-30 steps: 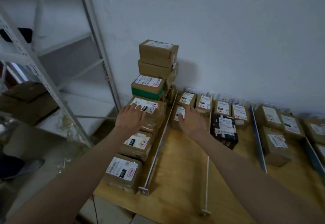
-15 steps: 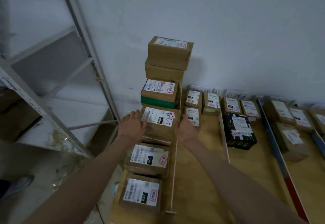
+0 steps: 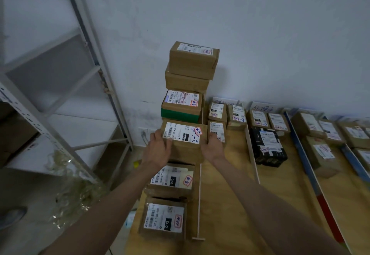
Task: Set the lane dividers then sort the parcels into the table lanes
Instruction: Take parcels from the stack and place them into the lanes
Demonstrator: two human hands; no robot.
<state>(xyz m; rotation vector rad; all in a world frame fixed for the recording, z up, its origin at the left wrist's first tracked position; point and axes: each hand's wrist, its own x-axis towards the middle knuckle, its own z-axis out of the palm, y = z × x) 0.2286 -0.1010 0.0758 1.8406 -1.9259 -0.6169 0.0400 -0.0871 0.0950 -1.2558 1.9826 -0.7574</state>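
Against a white wall, the wooden table (image 3: 230, 204) carries lanes of labelled parcels. At its left edge, my left hand (image 3: 158, 150) and right hand (image 3: 213, 147) grip opposite sides of a brown cardboard parcel (image 3: 185, 148) with a white label, between a tall box stack (image 3: 190, 82) and two parcels nearer me, beside a pale wooden divider strip (image 3: 199, 200).

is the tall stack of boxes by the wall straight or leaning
Uneven, not plainly leaning: the top box overhangs rightward of the brown box beneath it.

Both forearms bare, no sleeves; hands (image 3: 160, 149) ungloved, no jewellery visible.
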